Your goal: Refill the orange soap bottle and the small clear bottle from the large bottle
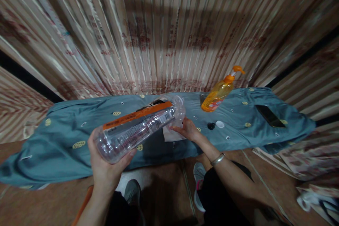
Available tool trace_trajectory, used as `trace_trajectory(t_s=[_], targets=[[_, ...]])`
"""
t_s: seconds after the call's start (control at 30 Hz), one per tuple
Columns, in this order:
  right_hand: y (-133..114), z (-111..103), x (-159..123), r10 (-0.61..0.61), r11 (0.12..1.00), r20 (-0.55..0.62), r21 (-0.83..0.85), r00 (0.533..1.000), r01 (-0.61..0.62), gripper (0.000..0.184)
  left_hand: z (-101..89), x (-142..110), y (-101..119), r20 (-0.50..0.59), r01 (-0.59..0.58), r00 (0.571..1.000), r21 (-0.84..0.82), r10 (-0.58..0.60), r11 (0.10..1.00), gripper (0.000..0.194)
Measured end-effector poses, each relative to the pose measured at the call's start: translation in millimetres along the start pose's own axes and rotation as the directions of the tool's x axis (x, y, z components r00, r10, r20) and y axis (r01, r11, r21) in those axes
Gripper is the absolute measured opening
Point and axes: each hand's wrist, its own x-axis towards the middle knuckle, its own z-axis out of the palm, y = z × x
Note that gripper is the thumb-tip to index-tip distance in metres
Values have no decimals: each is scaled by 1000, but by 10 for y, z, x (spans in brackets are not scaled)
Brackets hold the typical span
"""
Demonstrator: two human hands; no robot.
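Observation:
A large clear plastic bottle (140, 127) with an orange and grey label lies at a slant in the air, its neck end up and to the right. My left hand (106, 162) is closed around its base. Close beside the neck end is my right hand (188, 129), thumb and fingers apart; whether it touches the bottle is hard to make out. Beneath the neck, a pale cloth or paper (169, 136) lies on the blue-green cover (87, 162), partly hidden by the bottle and hand. Inside, the bottle looks clear.
An orange pump bottle (218, 93) with yellow-orange liquid stands on the cover to the right. Near it lie a small black piece (211, 126) and a white round cap (220, 124). Further right is a dark phone (270, 116). A pleated curtain (164, 35) hangs behind.

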Motion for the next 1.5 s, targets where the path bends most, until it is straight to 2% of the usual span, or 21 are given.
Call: trace_trajectory(t_s=[0.83,1.13,1.3,1.5], targets=[[37,16,-1,-33,999,-5,-6,999,33,52,11,0,-20,-3,19,1000,-46,-19,999,94],[-19,-10,-10,13,1000,11,-6,1000,-13,55,-18,15,-45,18,1,1000,-41,0,999,95],[12,7,-4,-8,1000,2,11,1000,8,58,10,16,-64,-14,26,1000,-88,-28,996,97],[25,15,-5,-8,1000,-3,18,1000,8,57,100,21,36,-85,65,993,-134,-77,989,95]])
